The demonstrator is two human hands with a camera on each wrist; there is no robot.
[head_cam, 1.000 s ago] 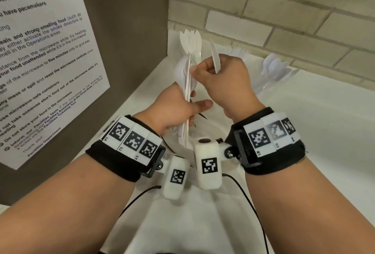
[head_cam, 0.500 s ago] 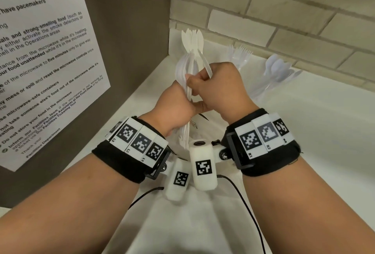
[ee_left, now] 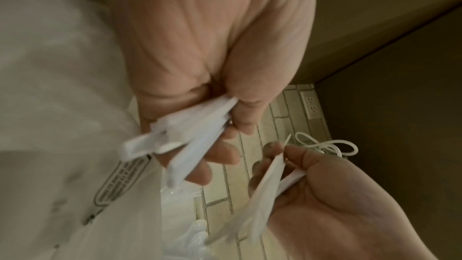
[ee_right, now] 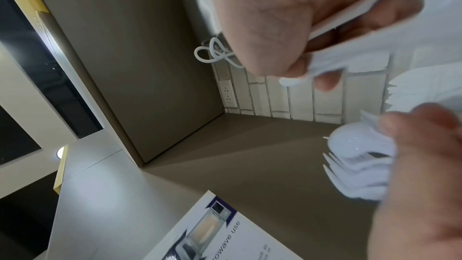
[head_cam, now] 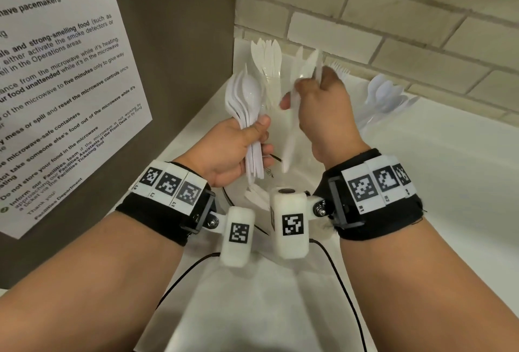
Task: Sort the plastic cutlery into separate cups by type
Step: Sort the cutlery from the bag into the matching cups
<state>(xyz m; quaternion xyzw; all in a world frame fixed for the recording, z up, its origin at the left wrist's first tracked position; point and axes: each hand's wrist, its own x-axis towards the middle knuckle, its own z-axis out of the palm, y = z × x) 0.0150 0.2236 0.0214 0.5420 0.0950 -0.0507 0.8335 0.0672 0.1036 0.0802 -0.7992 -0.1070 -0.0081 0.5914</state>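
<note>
My left hand [head_cam: 238,149] grips a bundle of white plastic spoons [head_cam: 245,98] by their handles [ee_left: 190,141], bowls up. Beside it, my right hand [head_cam: 323,110] holds two or three white pieces, knives [head_cam: 306,67] by the look of the blades, blurred by motion, with their handles [head_cam: 289,140] hanging down. Behind the hands stand a clear cup of knives [head_cam: 266,59], a cup of forks [head_cam: 339,70] mostly hidden by my right hand, and a cup of spoons [head_cam: 386,95] at the right. A clear bag or bowl [head_cam: 283,180] lies under the hands.
The white counter [head_cam: 421,183] ends at a brick wall [head_cam: 393,14] behind and a brown cabinet side with a microwave notice [head_cam: 56,84] at the left. Black cables [head_cam: 191,267] run from my wrist cameras. A white cord [ee_left: 325,145] and a socket [ee_left: 310,106] show on the wall.
The hands have drawn apart: my right hand has pulled a few pieces out of the bundle and moved right and up, while my left hand keeps the spoons.
</note>
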